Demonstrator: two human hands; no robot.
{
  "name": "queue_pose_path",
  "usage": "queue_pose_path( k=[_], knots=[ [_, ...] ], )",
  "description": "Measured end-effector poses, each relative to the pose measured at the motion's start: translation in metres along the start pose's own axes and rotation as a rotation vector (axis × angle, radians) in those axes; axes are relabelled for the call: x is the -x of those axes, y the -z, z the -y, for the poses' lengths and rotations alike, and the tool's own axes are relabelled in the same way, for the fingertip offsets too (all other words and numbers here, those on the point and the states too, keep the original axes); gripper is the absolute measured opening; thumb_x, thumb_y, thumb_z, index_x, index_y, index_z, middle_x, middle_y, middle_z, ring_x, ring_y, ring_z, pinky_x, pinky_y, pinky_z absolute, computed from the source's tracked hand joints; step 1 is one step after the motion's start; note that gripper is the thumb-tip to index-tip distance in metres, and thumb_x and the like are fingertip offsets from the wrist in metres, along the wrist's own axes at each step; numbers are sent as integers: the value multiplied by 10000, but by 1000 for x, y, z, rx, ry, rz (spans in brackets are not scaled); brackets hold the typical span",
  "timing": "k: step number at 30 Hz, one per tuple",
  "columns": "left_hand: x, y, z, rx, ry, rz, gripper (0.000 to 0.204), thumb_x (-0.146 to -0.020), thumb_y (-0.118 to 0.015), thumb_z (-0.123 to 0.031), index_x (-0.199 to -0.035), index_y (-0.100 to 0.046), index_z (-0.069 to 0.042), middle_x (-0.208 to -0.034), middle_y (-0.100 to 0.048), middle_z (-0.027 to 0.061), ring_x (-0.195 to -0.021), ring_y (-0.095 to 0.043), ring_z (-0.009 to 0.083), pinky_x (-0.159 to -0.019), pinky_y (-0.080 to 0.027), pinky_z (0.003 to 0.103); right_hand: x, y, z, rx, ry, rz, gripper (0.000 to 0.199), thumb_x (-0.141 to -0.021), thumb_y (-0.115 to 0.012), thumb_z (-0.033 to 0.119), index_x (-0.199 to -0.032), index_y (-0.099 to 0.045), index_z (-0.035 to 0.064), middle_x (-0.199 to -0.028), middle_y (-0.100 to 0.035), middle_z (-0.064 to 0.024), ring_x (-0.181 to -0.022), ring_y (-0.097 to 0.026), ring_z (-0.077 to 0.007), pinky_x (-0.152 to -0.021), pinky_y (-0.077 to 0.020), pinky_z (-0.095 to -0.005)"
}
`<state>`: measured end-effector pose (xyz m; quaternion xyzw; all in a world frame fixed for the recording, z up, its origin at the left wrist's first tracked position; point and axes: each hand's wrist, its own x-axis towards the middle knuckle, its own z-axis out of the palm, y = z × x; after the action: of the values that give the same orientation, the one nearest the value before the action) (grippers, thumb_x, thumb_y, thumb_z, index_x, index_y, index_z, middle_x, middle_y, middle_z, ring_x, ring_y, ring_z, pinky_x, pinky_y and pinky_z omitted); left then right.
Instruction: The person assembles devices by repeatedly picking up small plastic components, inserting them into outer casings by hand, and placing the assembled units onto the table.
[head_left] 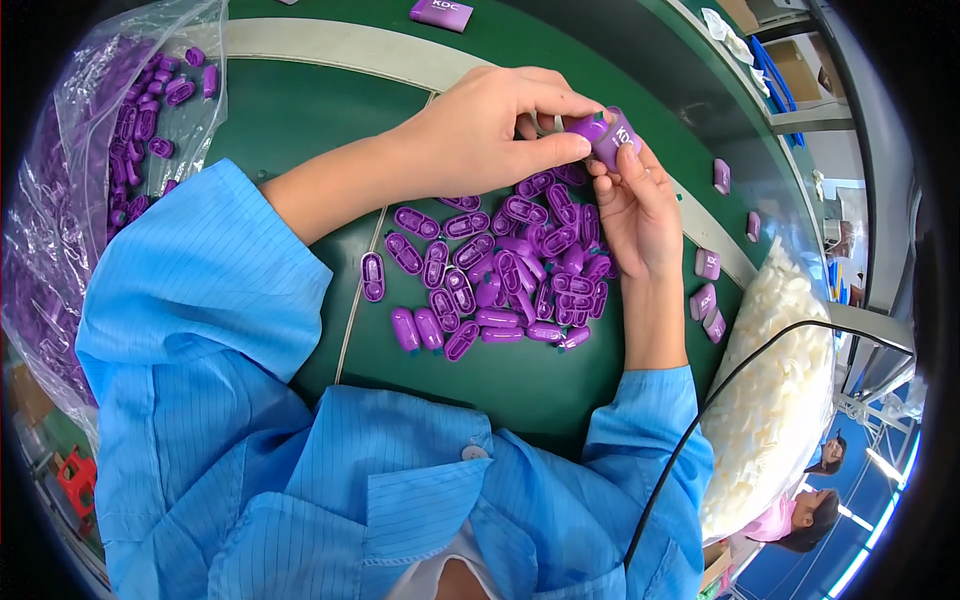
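Observation:
Above the pile, my left hand (490,130) pinches a glossy purple oval cap (588,127) between thumb and fingers. My right hand (643,210) grips a lighter purple case (617,140) with white print, held upright on its fingertips. The cap and the case touch or nearly touch; the fingers hide exactly how they meet. Below both hands, a heap of purple oval caps (505,262) lies on the green work surface (400,345). Many of these caps show their hollow inner side, while others lie smooth side up.
At the left stands a clear plastic bag (195,120) of purple caps. A large bag of whitish pieces (775,370) is at the right, crossed by a black cable (690,430). Several purple cases (703,300) lie along the right side. Another purple case (441,13) is farther back.

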<state>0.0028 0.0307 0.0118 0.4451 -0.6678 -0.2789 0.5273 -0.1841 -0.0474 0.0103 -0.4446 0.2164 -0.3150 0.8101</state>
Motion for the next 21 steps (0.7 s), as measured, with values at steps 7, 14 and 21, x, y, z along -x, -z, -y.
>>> queue_pose_path(
  k=[7, 14, 21],
  knots=[
    [3, 0, 2, -234, -191, -18, 288, -816, -606, -100, -1093, -600, -24, -894, -580, 71, -816, -545, 172, -703, -435, 264, 1, 0, -2, 112, -20, -23, 305, -862, -566, 88, -1130, -502, -43, -944, -608, -105, -751, -619, -126, -694, -534, -211],
    [-4, 6, 10, 241, 163, -70, 292, -834, -610, -111, -1111, -598, -20, -926, -627, 53, -799, -572, 108, -736, -465, 241, 0, -1, 4, 154, 110, -48, 286, -845, -586, 72, -1104, -524, -34, -933, -619, -109, -756, -621, -141, -708, -524, -233],
    [1, -4, 13, 278, 330, 4, 285, -870, -567, -117, -1128, -579, 5, -955, -634, 64, -819, -589, 90, -753, -486, 219, 1, -13, 0, 533, 133, -133, 262, -808, -620, 9, -1050, -549, -64, -924, -620, -120, -790, -613, -135, -712, -522, -237]
  ],
)
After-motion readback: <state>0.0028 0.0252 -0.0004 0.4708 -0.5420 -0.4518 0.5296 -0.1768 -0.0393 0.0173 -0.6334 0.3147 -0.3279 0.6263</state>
